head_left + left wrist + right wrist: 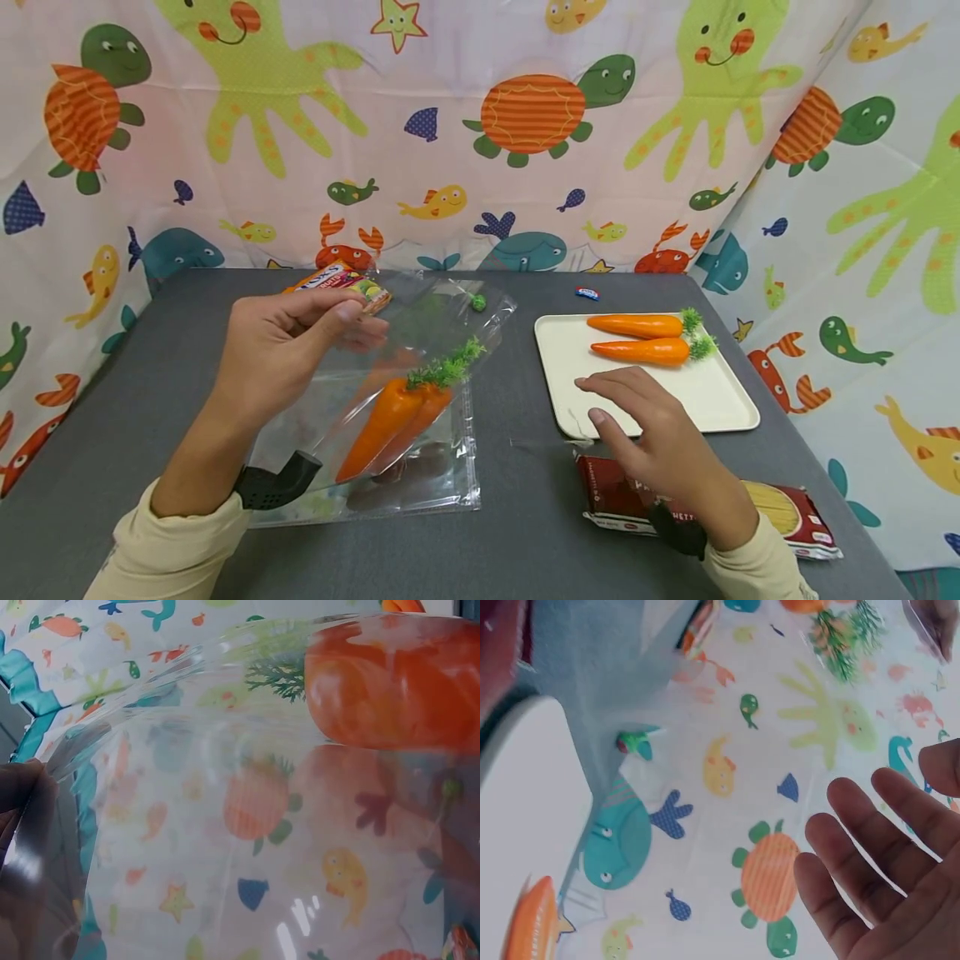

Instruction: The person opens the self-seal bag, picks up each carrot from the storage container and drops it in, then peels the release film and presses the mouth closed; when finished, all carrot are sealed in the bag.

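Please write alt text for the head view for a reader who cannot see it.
The left hand pinches a clear bag containing orange carrots over a dark table, while the right hand hovers near a cream tray holding two more carrots. A spaghetti packet lies nearer the viewer; a sea-animal curtain hangs behind.

Clear plastic bag (pixel 397 354) held up, tilted, left of centre; orange carrots (pixel 384 423) inside, tips near-left, leafy green tops (pixel 447 367) far-right.

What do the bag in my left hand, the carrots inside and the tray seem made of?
The bag: thin, clear, shiny plastic film, as it's creased and see-through. The carrots: probably smooth, glossy plastic or coated foam, given the bright highlights. The tray: likely hard, smooth plastic, judging by its raised rim and rounded corners.
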`<state>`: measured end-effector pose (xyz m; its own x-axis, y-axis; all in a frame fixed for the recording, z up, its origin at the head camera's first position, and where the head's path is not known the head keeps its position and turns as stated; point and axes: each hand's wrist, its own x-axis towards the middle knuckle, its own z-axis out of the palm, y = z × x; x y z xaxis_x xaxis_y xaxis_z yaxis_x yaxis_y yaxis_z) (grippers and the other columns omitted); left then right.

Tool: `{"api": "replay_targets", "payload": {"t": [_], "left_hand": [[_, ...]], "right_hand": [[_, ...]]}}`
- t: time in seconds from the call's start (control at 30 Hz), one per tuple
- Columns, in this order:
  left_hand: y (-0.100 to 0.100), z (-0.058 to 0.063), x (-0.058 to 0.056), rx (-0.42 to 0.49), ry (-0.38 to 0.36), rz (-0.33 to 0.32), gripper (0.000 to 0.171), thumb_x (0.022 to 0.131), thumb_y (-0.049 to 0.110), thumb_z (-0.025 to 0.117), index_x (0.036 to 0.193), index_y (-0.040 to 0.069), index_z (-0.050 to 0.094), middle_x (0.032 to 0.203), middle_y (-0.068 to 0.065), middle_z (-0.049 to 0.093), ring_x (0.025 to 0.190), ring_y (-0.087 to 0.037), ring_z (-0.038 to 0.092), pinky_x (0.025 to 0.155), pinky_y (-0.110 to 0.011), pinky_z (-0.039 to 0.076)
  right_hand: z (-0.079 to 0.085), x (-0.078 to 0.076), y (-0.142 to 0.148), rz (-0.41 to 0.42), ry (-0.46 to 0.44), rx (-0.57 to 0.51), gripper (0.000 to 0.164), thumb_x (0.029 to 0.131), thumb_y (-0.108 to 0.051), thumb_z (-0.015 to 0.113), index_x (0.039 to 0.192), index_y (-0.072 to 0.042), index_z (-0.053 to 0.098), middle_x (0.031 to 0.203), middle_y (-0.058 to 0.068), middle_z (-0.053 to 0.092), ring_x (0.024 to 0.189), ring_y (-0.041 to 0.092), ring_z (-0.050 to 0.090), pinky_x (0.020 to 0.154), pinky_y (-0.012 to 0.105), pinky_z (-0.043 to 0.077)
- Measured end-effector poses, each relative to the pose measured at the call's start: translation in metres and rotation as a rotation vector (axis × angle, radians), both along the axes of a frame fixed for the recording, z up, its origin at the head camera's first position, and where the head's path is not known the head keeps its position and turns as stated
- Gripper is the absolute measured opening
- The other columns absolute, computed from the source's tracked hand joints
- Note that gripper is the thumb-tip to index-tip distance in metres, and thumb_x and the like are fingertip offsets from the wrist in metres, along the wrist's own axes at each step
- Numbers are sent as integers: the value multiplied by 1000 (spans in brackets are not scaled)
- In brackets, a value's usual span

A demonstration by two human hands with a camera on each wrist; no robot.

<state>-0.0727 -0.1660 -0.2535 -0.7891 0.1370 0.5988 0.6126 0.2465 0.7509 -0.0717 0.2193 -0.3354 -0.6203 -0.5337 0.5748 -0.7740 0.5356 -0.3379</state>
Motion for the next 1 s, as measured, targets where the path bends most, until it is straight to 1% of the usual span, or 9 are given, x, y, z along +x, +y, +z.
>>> {"api": "replay_targets", "payload": {"t": [0.13,0.27,0.37,0.5,0.57,0.73,0.77,0.87,1.0], "left_hand": [[2,1,0,-6,-12,-9,21,91,-8,63,106,1,74,84,-7,74,72,-18,72,39,-28,43],[4,3,0,-3,-35,-22,19,92,-5,63,104,3,75,84,-6,74,72,-19,72,44,-29,49],[6,4,0,2,-36,-36,18,92,-5,63,104,2,75,84,-6,74,72,-20,72,50,-30,53],[8,5,-1,3,-15,-56,19,91,-6,63,104,1,74,84,-7,74,72,-20,72,57,-31,56],[9,6,-2,0,-7,-64,19,91,-7,63,105,0,74,84,-7,74,72,-20,72,51,-29,54],[10,5,0,7,-20,-75,18,91,-6,64,105,0,74,84,-6,74,74,-20,72,37,-28,40],[11,5,0,9,-24,-78,18,91,-6,64,104,0,74,83,-6,74,74,-20,72,38,-27,42],[11,3,0,16,-29,-93,19,91,-6,63,104,1,74,83,-7,74,73,-21,72,46,-27,50],[12,3,0,17,-24,-103,18,91,-7,63,105,-1,73,83,-7,74,73,-21,72,60,-29,57]], "right_hand": [[4,-5,-1,21,73,-42,30,98,-26,57,120,-9,68,116,1,65,108,18,58,100,17,40],[2,-8,-5,17,35,-48,24,94,-16,63,117,-11,69,112,-2,66,105,15,59,96,17,43],[-1,-11,-14,17,-51,-60,29,89,-6,67,117,-12,69,112,-2,67,103,15,60,89,20,48],[-6,-16,-29,7,-200,-136,33,91,-4,66,124,-10,65,115,0,66,102,16,61,81,26,54],[-7,-19,-36,0,-285,-207,35,93,-5,64,128,-10,62,119,2,64,104,18,61,82,29,55],[-12,-28,-53,-9,-500,-372,42,98,-12,60,139,-14,52,136,3,54,120,20,54,94,32,50],[-13,-29,-56,-1,-533,-394,44,99,-12,59,141,-14,50,138,3,52,122,21,52,95,32,50],[-14,-32,-63,50,-593,-440,45,100,-13,57,143,-13,48,140,4,51,124,23,52,97,31,48],[-14,-34,-68,224,-640,-505,42,103,-14,50,144,-5,45,140,12,51,121,28,51,95,36,50]]}}
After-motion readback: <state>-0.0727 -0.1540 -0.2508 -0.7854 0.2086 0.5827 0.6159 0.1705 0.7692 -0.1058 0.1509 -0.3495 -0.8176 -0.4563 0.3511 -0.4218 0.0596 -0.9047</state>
